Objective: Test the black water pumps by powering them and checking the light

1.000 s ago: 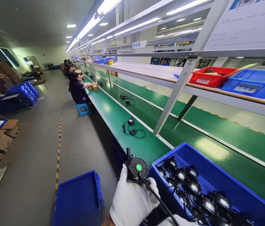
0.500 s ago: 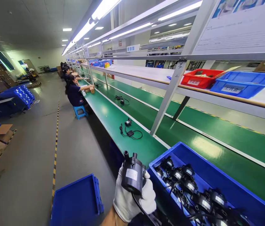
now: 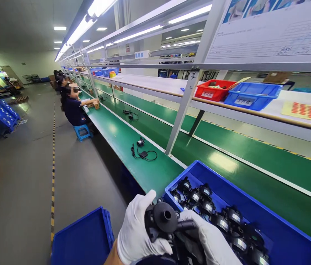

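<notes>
My left hand [image 3: 136,230], in a white glove, wraps round a small black water pump [image 3: 166,218] low in the head view. The pump's round face and central inlet point up toward me. My right hand [image 3: 209,235], also gloved, closes on the pump's side by its outlet tube; its fingertips are partly hidden. Just right of both hands, a blue crate [image 3: 257,198] holds several more black pumps [image 3: 223,223] with white labels. Another pump [image 3: 140,142] with its coiled cable and small box lies farther up the green bench.
The green workbench [image 3: 113,129] runs away to the left. A metal post [image 3: 181,114] rises beyond the crate. Red [image 3: 213,90] and blue bins [image 3: 251,95] stand on the shelf. A blue lid or crate [image 3: 82,239] is low at left. Co-workers [image 3: 74,106] sit farther along.
The pump has been turned from its labelled side to its round inlet face and lowered. My right hand has come into view and onto it. The view has swung a little right.
</notes>
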Demonstrator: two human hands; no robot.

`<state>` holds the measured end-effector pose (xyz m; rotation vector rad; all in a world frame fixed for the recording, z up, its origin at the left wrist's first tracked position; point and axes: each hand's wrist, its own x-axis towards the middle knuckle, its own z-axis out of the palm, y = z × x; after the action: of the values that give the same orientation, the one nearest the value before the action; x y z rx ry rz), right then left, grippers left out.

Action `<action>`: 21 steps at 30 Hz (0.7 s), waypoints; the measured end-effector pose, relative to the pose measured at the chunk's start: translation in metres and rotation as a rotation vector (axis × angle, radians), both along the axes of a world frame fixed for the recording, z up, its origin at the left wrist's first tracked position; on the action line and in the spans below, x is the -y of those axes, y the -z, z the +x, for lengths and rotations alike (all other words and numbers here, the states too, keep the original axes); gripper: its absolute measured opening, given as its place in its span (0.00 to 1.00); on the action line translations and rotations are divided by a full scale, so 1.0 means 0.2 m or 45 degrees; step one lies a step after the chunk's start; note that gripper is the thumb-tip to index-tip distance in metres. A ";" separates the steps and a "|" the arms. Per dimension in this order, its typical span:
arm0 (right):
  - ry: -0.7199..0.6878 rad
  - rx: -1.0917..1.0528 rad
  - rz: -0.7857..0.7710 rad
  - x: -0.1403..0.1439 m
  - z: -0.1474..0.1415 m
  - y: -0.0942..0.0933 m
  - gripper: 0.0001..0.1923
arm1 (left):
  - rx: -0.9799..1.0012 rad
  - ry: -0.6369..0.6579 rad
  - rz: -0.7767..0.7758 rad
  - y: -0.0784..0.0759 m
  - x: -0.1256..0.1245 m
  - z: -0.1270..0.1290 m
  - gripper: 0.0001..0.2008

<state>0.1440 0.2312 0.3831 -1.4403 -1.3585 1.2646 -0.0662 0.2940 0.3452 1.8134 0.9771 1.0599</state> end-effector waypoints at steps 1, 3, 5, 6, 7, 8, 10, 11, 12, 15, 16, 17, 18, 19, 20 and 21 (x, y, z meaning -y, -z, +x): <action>0.006 -0.012 -0.016 0.00 0.00 0.01 0.34 | -0.056 -0.021 0.069 0.02 0.01 -0.01 0.53; 0.031 -0.059 -0.056 -0.01 -0.01 0.03 0.33 | -0.130 -0.044 0.197 0.04 0.02 -0.01 0.57; 0.030 -0.093 -0.074 -0.02 -0.01 0.04 0.31 | -0.169 -0.057 0.313 0.05 0.03 -0.02 0.60; 0.012 -0.099 -0.066 -0.02 -0.01 0.03 0.31 | -0.185 -0.061 0.353 0.04 0.02 -0.02 0.61; -0.008 -0.097 -0.054 -0.03 -0.02 0.03 0.31 | -0.198 -0.062 0.379 0.03 0.02 -0.02 0.61; -0.024 -0.093 -0.039 -0.04 -0.02 0.02 0.31 | -0.210 -0.063 0.392 0.02 0.02 -0.02 0.61; -0.016 -0.128 -0.027 -0.04 -0.02 0.01 0.33 | -0.240 -0.060 0.396 0.00 0.01 -0.02 0.61; -0.016 -0.151 -0.040 -0.05 -0.03 0.00 0.35 | -0.258 -0.058 0.392 -0.01 0.01 -0.02 0.61; -0.002 -0.158 -0.054 -0.05 -0.03 -0.01 0.36 | -0.275 -0.058 0.383 -0.01 0.01 -0.02 0.61; 0.014 -0.090 -0.071 -0.05 -0.03 -0.02 0.38 | -0.323 -0.075 0.326 -0.03 0.02 -0.01 0.60; 0.034 -0.049 -0.041 -0.05 -0.02 -0.01 0.37 | -0.330 -0.084 0.300 -0.04 0.02 0.00 0.60; 0.062 0.000 -0.004 -0.05 -0.02 -0.01 0.36 | -0.332 -0.093 0.275 -0.05 0.03 0.01 0.60; 0.095 0.060 0.035 -0.06 -0.01 0.00 0.35 | -0.326 -0.100 0.248 -0.06 0.03 0.01 0.61; 0.118 0.127 0.070 -0.07 -0.01 0.00 0.34 | -0.308 -0.105 0.219 -0.07 0.03 0.02 0.62; 0.134 0.195 0.096 -0.07 0.00 0.01 0.33 | -0.280 -0.112 0.186 -0.08 0.04 0.03 0.63; 0.132 0.253 0.107 -0.08 0.00 0.01 0.32 | -0.247 -0.116 0.148 -0.09 0.04 0.03 0.64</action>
<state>0.1449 0.2474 0.3820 -1.5890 -1.4285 1.0078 -0.0596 0.2864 0.3630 2.0120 1.1431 1.0278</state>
